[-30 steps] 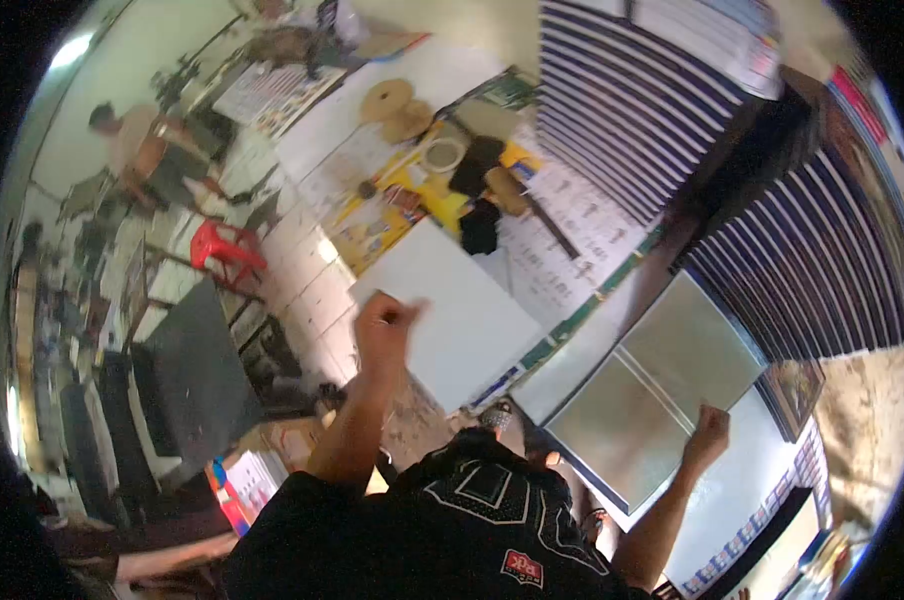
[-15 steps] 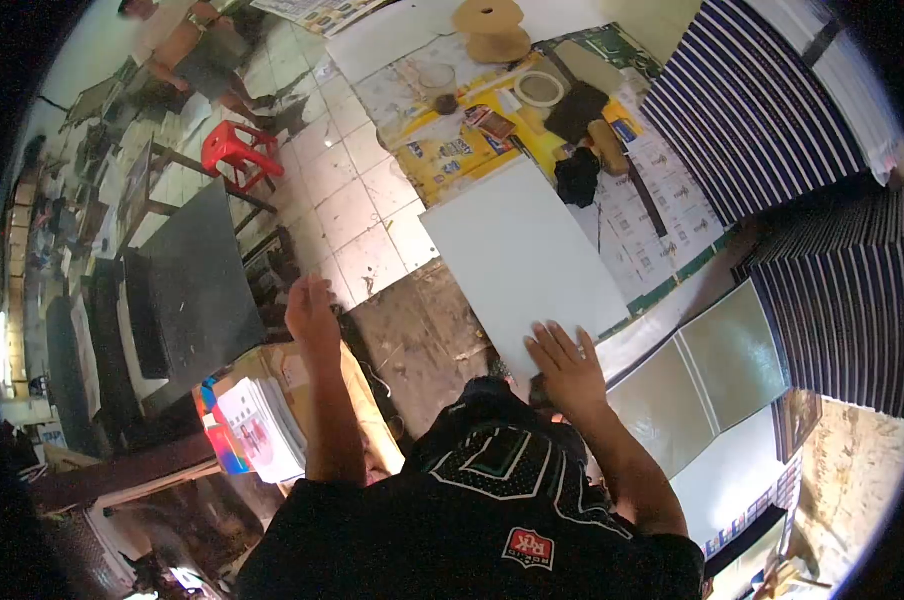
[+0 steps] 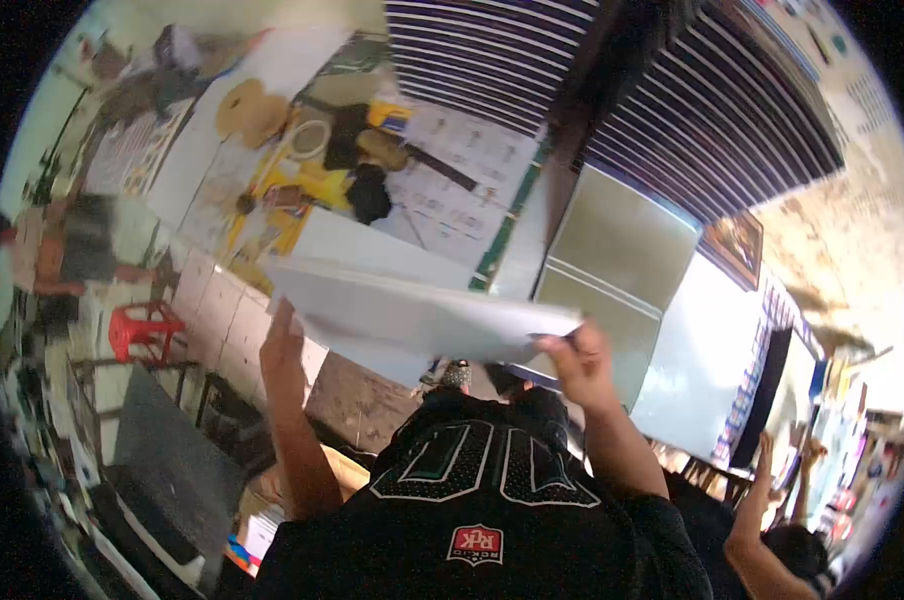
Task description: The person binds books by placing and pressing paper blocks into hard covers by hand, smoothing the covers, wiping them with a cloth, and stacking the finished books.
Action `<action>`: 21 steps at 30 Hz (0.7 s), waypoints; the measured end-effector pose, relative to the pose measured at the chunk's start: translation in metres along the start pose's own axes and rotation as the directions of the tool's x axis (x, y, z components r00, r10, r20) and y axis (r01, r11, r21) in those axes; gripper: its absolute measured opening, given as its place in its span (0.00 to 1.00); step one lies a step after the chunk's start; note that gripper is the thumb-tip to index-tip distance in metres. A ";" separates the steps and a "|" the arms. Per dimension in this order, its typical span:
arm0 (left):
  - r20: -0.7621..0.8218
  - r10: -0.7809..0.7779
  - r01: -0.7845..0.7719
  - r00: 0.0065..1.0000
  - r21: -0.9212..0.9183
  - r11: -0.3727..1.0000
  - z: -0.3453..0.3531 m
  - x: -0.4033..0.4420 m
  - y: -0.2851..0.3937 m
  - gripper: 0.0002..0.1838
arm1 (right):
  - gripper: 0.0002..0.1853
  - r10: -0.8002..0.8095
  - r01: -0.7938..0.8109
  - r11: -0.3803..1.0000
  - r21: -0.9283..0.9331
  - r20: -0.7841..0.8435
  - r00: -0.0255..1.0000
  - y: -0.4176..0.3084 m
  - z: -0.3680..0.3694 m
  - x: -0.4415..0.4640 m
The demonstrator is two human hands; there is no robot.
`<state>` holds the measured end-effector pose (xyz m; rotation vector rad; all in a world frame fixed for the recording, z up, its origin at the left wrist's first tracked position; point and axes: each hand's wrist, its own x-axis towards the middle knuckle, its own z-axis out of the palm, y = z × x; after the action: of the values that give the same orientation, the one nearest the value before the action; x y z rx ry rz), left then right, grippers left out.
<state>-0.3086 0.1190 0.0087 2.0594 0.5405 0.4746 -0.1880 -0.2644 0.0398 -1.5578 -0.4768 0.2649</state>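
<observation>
Between my two hands a white sheet (image 3: 412,312) is lifted and tilted, its surface slightly blurred by motion. At its left end, the fingers of my left hand (image 3: 283,345) close on the edge. My right hand (image 3: 580,365) pinches the right end, thumb on the near side. Beneath and behind it lies another white sheet (image 3: 372,245) on the table, partly covered by the raised one. Just beyond are a black cloth (image 3: 371,193) and a dark flat strip (image 3: 442,168).
Tall stacks with striped edges (image 3: 712,120) stand at the back right, near a grey folded panel (image 3: 622,235). A tape roll (image 3: 312,138) lies on the table. To the left are a red stool (image 3: 147,330) and a person (image 3: 82,250). Another person's arm (image 3: 752,530) shows lower right.
My view has turned to the right. My right hand lay flat on the white sheet and my left was off it; now both grip a raised sheet. Another person's arm has come into view.
</observation>
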 end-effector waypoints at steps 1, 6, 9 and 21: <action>0.029 -0.152 0.153 0.988 -0.027 0.988 0.016 -0.001 0.025 0.24 | 0.11 0.011 -0.011 1.000 0.000 -0.037 0.999 -0.003 -0.013 -0.013; 0.433 -0.119 0.176 0.893 -0.093 0.980 0.112 -0.011 0.093 0.23 | 0.17 0.388 -0.378 0.917 0.126 -0.498 0.775 0.009 -0.082 -0.060; 0.591 -0.148 0.296 0.793 -0.163 0.941 0.182 -0.031 0.106 0.23 | 0.18 0.474 -0.460 0.869 0.181 -0.566 0.674 0.043 -0.119 -0.098; 0.482 -0.223 0.202 0.848 0.096 0.975 0.294 -0.061 0.088 0.15 | 0.19 0.532 -0.554 0.809 0.199 -0.648 0.545 0.089 -0.189 -0.129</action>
<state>-0.1881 -0.1588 -0.0692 2.0256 0.4607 -0.1980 -0.2045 -0.4902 -0.0547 -1.6688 0.6249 0.1332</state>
